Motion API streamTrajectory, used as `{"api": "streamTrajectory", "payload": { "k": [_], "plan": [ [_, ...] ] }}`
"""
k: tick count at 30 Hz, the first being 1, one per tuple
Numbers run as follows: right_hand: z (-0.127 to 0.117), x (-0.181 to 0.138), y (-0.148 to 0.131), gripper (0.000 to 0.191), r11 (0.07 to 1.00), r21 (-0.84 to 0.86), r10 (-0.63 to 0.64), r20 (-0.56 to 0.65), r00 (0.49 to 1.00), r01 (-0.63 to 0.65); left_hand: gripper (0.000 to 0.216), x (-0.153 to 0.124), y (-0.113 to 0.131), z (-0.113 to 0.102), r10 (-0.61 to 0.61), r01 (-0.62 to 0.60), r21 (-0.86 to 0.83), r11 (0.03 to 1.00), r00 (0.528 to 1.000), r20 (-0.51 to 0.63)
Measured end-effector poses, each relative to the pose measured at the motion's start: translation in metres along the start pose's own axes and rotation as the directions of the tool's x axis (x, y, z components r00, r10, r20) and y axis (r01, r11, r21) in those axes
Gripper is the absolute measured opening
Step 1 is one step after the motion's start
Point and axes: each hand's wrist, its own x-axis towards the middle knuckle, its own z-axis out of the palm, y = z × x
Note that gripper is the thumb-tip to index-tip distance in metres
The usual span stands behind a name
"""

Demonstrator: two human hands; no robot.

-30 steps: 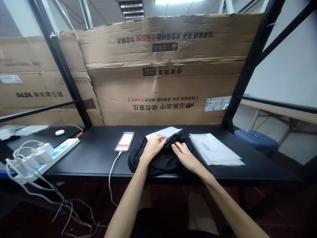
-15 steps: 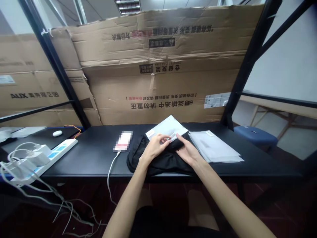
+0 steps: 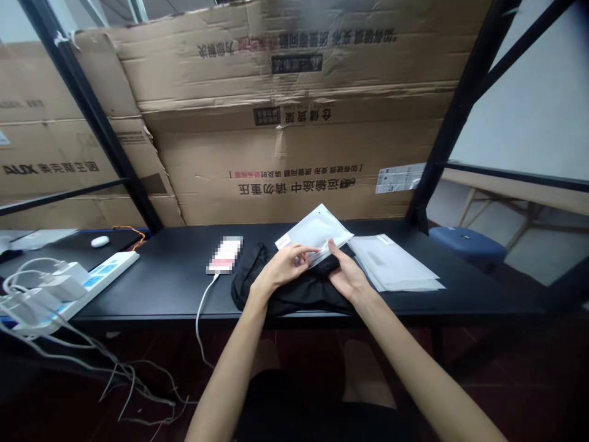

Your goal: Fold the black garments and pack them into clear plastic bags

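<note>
A translucent white plastic bag [image 3: 317,228] with a small label at its left corner lies tilted over dark cloth. My left hand [image 3: 286,269] is at its near edge, fingers curled and the index finger stretched along the edge. With the thumb on top, my right hand [image 3: 348,276] grips the near right side of the bag; its other fingers are partly hidden underneath. Below both hands, a crumpled black cloth item [image 3: 294,298] lies along the table's front edge. To the right rests a stack of similar plastic bags [image 3: 398,264].
A phone [image 3: 225,255] on a white cable lies left on the black table [image 3: 165,270]. Further left is a power strip [image 3: 99,282] with several chargers and hanging cables. Cardboard [image 3: 294,147] stands behind. A blue stool [image 3: 467,244] is at the right.
The view has tilted slightly down and shifted, so everything sits a little higher in the picture. More of the bag's near edge shows between my hands, which stay at the bag.
</note>
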Motion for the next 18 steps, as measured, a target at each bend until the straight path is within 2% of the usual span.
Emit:
{"api": "streamTrajectory", "payload": {
  "k": [3,6,8,11,13,18],
  "plan": [
    [-0.001,0.001,0.0,0.027,0.999,0.041,-0.019,-0.084,0.996,0.023,0.041,0.001,0.001,-0.003,0.035,-0.026,0.065,0.998,0.989,-0.142],
    [-0.002,0.0,0.0,0.024,0.998,0.05,-0.035,-0.168,0.985,0.044,0.042,0.002,0.003,-0.005,0.042,-0.001,0.116,0.993,0.934,-0.354],
    [-0.002,-0.004,0.001,0.023,0.997,0.033,-0.059,-0.209,0.976,0.067,0.043,0.004,0.003,-0.005,0.04,0.024,0.141,0.99,0.898,-0.439],
    [0.003,-0.018,-0.001,0.023,0.992,0.007,-0.122,-0.251,0.96,0.128,0.04,0.005,0.004,-0.003,0.023,0.055,0.155,0.986,0.885,-0.465],
    [0.008,-0.028,-0.005,0.024,0.988,0.015,-0.145,-0.22,0.965,0.152,0.036,0.005,0.004,-0.001,0.018,0.056,0.153,0.987,0.895,-0.446],
    [0.022,-0.04,-0.014,0.027,0.999,-0.031,-0.033,-0.057,0.998,0.031,0.028,0.005,0.006,0.002,0.04,0.022,0.15,0.988,0.918,-0.395]
  ]
}}
